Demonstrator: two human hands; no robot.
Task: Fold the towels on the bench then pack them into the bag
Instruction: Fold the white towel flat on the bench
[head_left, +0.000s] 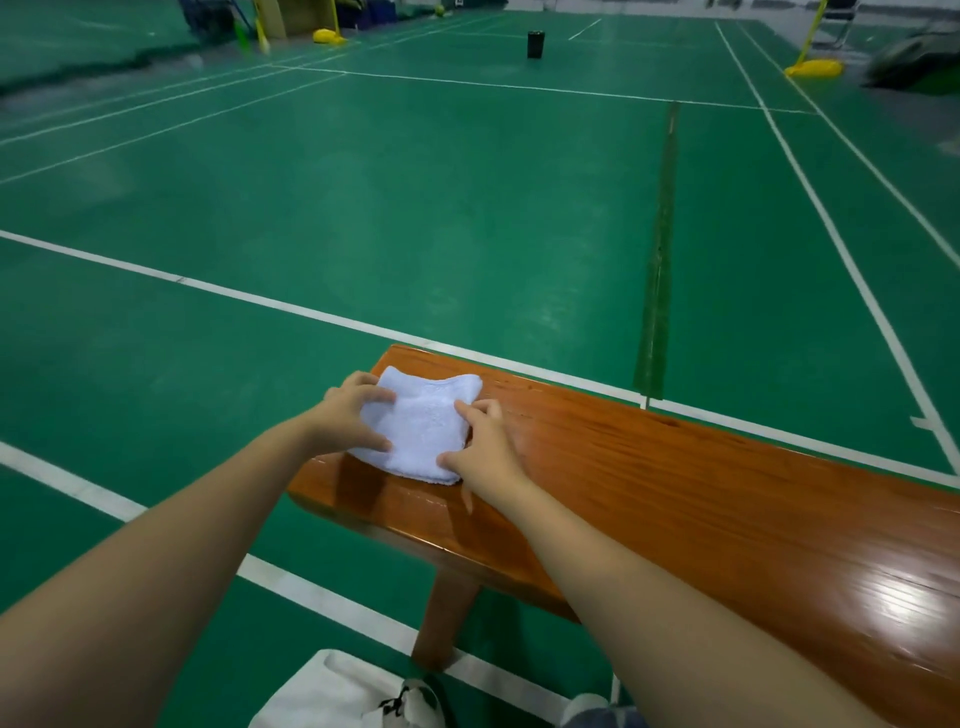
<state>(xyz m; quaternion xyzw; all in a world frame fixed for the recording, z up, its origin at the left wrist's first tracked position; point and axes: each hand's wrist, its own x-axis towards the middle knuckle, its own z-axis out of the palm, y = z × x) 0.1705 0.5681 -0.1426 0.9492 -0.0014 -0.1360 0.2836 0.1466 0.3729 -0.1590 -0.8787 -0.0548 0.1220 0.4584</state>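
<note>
One long surface (675, 493) runs off to our right, and the white bag (322, 696) sits on the floor below it, close to us. At the surface's left end lies the folded towel (421, 426), roughly square, straight ahead of both outstretched arms. Our left hand (343, 415) and right hand (485, 447) flank it, equally near, fingers spread and resting on its side edges, gripping nothing.

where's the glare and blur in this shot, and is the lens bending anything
Head view: glare flares on the bench varnish at lower right; top corners smear, notably the dark shape upper right; court lines bow slightly from the wide lens; towel, left hand and right hand look sharp.
</note>
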